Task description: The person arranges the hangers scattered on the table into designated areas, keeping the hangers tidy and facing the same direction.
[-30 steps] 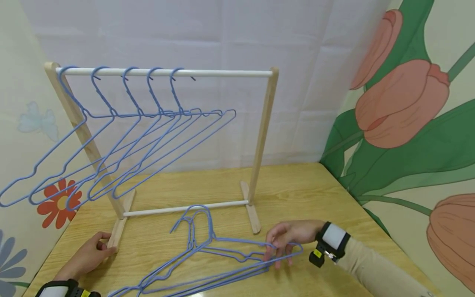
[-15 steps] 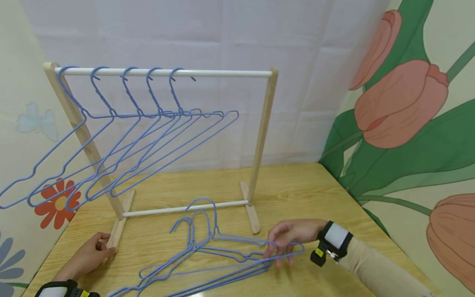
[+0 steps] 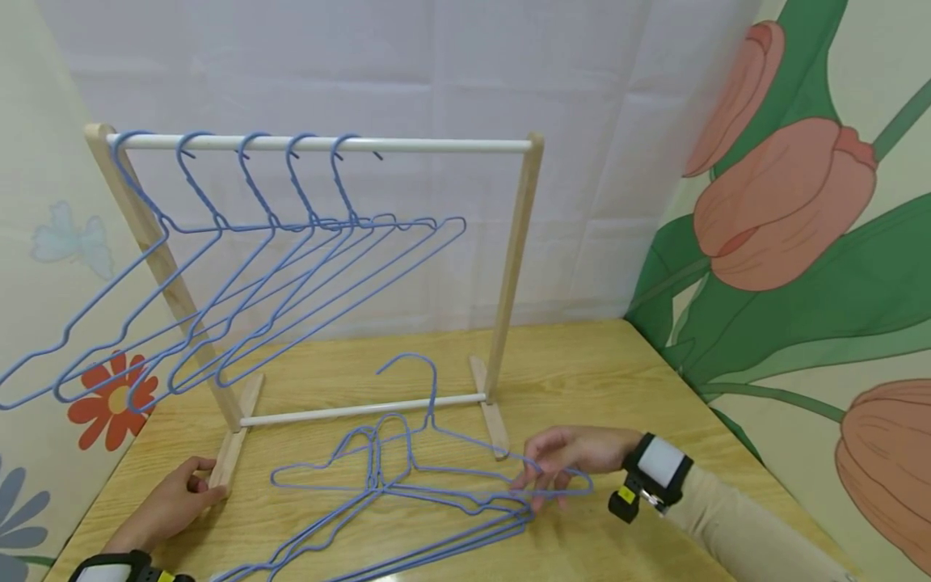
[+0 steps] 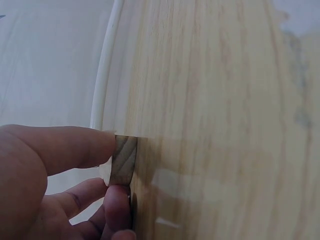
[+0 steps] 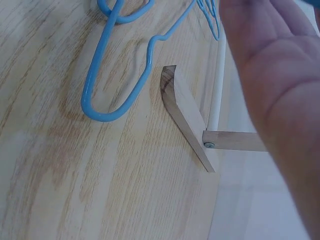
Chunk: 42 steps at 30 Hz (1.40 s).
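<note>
My left hand (image 3: pixel 170 505) grips the front end of the rack's left wooden foot (image 3: pixel 231 462). In the left wrist view, thumb and fingers close around that foot's squared end (image 4: pixel 124 159). My right hand (image 3: pixel 570 453) holds a blue wire hanger (image 3: pixel 465 437) by its right corner. The hanger is raised at the back of the pile, hook up and in front of the rack's lower bar. Below it, several more blue hangers (image 3: pixel 396 487) lie overlapped on the table. A rounded hanger corner (image 5: pixel 102 117) shows in the right wrist view, beside the right hand's palm.
Several blue hangers (image 3: pixel 254 182) hang on the left part of the rack's white top rail (image 3: pixel 451 145). The rack's right foot (image 3: pixel 497 428) stands just behind the right hand. A white cloth (image 3: pixel 582 242) and a flower-printed wall (image 3: pixel 793 202) enclose the wooden table (image 3: pixel 582 364).
The hanger in my right hand has tipped up and back, away from the pile, its hook rising to the right. My left hand has stayed on the rack's foot.
</note>
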Motion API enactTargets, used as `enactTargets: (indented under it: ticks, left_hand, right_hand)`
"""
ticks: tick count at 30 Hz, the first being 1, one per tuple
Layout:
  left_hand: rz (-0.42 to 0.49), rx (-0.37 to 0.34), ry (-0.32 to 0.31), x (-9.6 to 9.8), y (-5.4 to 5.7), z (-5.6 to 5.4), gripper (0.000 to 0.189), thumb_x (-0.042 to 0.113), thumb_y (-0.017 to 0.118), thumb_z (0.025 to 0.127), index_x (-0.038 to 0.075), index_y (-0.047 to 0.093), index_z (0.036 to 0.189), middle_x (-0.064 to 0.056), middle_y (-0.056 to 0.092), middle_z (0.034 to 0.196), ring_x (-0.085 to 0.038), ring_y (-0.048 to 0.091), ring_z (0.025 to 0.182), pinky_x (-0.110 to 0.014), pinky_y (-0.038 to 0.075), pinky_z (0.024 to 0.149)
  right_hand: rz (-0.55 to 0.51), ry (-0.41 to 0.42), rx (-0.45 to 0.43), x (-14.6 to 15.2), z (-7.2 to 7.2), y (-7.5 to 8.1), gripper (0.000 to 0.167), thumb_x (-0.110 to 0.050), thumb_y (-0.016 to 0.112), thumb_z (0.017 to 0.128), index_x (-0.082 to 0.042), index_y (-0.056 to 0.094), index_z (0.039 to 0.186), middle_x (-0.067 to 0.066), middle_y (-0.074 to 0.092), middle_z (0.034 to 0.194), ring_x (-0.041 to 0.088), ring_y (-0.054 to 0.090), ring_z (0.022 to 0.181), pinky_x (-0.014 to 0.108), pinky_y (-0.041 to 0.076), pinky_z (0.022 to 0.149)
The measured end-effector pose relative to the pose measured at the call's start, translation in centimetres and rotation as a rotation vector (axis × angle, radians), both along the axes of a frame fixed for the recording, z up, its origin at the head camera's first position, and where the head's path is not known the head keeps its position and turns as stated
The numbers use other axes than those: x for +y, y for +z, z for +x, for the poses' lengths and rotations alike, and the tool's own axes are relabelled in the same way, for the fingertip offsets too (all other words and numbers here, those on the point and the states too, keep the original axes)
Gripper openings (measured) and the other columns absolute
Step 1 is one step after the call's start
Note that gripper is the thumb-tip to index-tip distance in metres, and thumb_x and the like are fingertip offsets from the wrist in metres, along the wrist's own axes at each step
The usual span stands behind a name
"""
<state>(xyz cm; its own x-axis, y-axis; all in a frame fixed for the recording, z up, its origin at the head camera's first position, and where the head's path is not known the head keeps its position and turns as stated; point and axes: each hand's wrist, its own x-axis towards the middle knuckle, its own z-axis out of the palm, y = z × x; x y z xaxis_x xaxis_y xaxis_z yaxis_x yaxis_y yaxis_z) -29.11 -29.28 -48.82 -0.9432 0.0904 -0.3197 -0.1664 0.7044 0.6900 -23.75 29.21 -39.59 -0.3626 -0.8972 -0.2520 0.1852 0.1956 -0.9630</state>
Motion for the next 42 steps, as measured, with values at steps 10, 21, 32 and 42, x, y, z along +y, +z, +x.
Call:
enactTargets:
  ticks: [10, 21, 32, 42]
  left_hand:
    - [0.000, -0.013, 0.005, 0.0, 0.1, 0.1, 0.059, 0.021, 0.065, 0.098, -0.015, 0.035, 0.133, -0.016, 0.046, 0.093, -0.027, 0.048, 0.083, -0.035, 0.038, 0.070]
    - [0.004, -0.011, 0.005, -0.2, -0.1, 0.0, 0.059, 0.021, 0.066, 0.099, -0.015, 0.036, 0.133, -0.016, 0.046, 0.093, -0.027, 0.048, 0.082, -0.036, 0.038, 0.070]
    - [-0.007, -0.010, -0.005, 0.0, 0.3, 0.3, 0.057, 0.021, 0.065, 0.099, -0.016, 0.036, 0.132, -0.016, 0.046, 0.092, -0.027, 0.048, 0.082, -0.035, 0.038, 0.070]
    - [-0.004, -0.010, -0.010, 0.1, 0.5, 0.4, 0.058, 0.023, 0.065, 0.099, -0.016, 0.036, 0.132, -0.016, 0.046, 0.092, -0.027, 0.048, 0.083, -0.035, 0.038, 0.070]
  right_hand:
    - [-0.053, -0.059, 0.021, -0.4, 0.1, 0.3, 0.028, -0.008, 0.037, 0.109, -0.022, 0.060, 0.115, 0.016, 0.054, 0.146, 0.029, 0.064, 0.119, 0.037, 0.054, 0.086]
    - [-0.079, -0.083, 0.077, -0.8, 0.0, 0.5, 0.026, -0.009, 0.035, 0.109, -0.020, 0.057, 0.117, 0.013, 0.050, 0.149, 0.026, 0.060, 0.121, 0.038, 0.051, 0.089]
    - [-0.090, -0.147, 0.120, -1.1, 0.0, 0.9, 0.030, -0.005, 0.032, 0.108, -0.019, 0.056, 0.120, 0.009, 0.048, 0.148, 0.027, 0.057, 0.122, 0.046, 0.050, 0.094]
    - [-0.126, -0.188, 0.187, -1.4, 0.1, 0.9, 0.029, -0.005, 0.033, 0.109, -0.018, 0.054, 0.123, 0.010, 0.046, 0.148, 0.027, 0.056, 0.125, 0.053, 0.049, 0.096]
